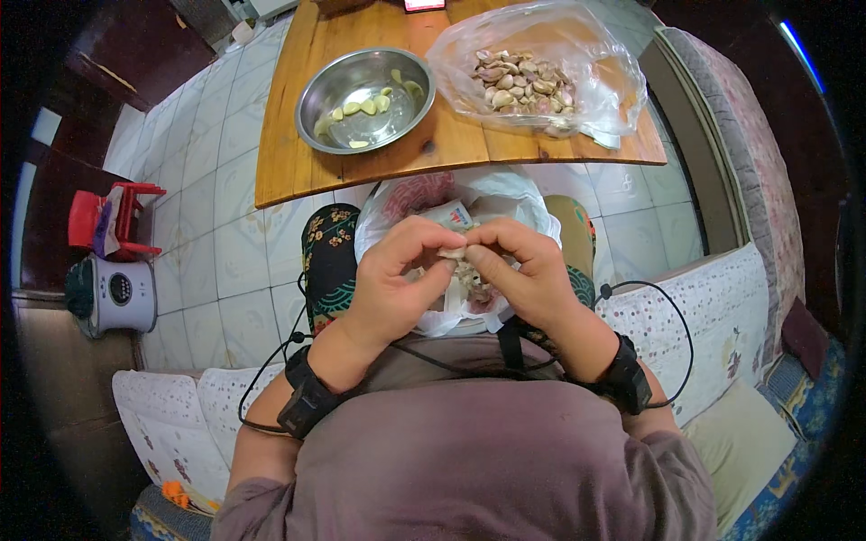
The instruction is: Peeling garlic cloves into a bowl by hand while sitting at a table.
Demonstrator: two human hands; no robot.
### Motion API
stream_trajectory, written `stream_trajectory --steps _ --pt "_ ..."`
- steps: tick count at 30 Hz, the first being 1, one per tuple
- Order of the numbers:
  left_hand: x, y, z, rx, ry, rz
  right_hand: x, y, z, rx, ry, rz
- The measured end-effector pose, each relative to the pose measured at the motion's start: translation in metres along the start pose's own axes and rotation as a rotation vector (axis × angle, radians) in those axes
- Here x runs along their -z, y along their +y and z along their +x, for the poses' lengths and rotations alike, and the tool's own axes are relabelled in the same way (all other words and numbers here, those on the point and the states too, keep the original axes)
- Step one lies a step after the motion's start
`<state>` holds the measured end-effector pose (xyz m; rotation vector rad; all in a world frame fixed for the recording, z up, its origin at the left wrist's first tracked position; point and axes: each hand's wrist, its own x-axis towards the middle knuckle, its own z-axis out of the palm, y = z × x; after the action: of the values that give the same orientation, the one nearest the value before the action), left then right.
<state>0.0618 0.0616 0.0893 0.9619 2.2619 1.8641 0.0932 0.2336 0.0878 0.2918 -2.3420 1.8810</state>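
Note:
A pale garlic clove (pixel 452 253) is pinched between the fingertips of my left hand (pixel 406 274) and my right hand (pixel 524 270). Both hands are over a waste bin lined with a white plastic bag (pixel 534 186), between my knees. Garlic skins (pixel 482 292) and crumpled wrappers lie inside it. Ahead on the wooden table, a stainless steel bowl (pixel 406 132) holds several peeled garlic cloves (pixel 368 107). To its right, a clear plastic bag (pixel 599 47) lies open around many unpeeled garlic cloves (pixel 528 84). My fingers partly hide the clove.
The wooden table (pixel 284 159) has its near edge just beyond the bin. A phone (pixel 425 5) lies at its far side. On the tiled floor at left are a red chair (pixel 122 220) and a white appliance (pixel 125 295). Black cables (pixel 687 331) loop beside both wrists.

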Motion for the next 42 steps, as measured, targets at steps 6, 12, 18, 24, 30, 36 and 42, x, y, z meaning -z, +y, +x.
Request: stream_trajectory --steps 6,12,18,24,30,36,42 --pt "-0.003 0.008 -0.002 0.404 0.039 -0.601 -0.002 -0.002 -0.002 0.094 0.056 -0.030" --pt "-0.004 0.007 -0.001 0.301 0.015 -0.503 -0.002 -0.003 -0.007 -0.004 0.024 0.177" --pt "-0.007 0.015 0.002 0.461 0.128 -0.721 -0.002 -0.005 -0.003 -0.288 0.009 0.511" --pt "0.001 0.009 -0.001 0.570 -0.150 -0.643 0.003 -0.006 -0.002 -0.317 0.006 0.595" --pt "0.001 0.013 0.001 0.595 -0.205 -0.650 0.004 -0.003 -0.001 -0.369 -0.102 0.608" --pt "0.002 0.010 -0.002 0.638 -0.195 -0.732 0.004 -0.007 -0.001 -0.380 -0.102 0.451" --pt "0.000 0.009 -0.001 0.617 -0.169 -0.776 0.002 0.003 -0.001 -0.437 -0.170 0.623"
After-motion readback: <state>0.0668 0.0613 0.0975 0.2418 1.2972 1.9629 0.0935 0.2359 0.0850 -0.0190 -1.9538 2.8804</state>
